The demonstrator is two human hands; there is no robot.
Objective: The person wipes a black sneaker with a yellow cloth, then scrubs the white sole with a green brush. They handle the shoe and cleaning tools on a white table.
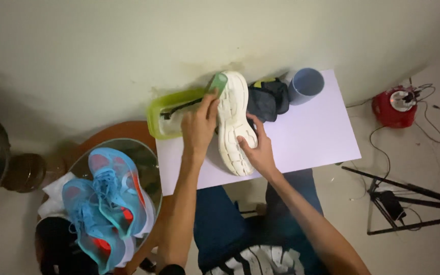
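Here the white shoe (234, 122) lies sole-up on the white table (322, 132). The right hand (255, 147) grips its side to steady it, while the left hand (199, 122) pinches a green brush (218, 82) against the sole's edge. A green tray (165, 109) sits just left of the shoe.
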